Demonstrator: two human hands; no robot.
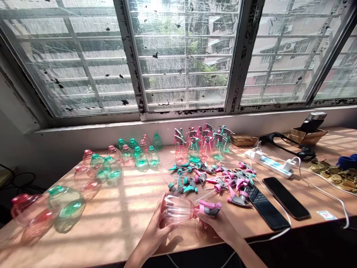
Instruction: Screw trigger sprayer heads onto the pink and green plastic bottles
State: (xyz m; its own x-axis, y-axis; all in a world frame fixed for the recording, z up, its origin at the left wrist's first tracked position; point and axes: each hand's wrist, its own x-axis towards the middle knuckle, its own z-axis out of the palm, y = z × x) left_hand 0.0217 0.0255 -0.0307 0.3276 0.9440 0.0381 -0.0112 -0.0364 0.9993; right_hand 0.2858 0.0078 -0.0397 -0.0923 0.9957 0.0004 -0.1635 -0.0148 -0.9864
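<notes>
Grasping one pink bottle, your left hand curls fingers round it; your right hand clasps one sprayer; two phones lie rightward.

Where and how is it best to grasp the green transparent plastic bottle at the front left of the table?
Probably by the narrow neck, coming from the front right. Below, the green bottle swells wide and round, so the neck looks easier to encircle. One pink transparent plastic bottle stands close on its left and another behind it to the right, so the front right looks freer.
</notes>
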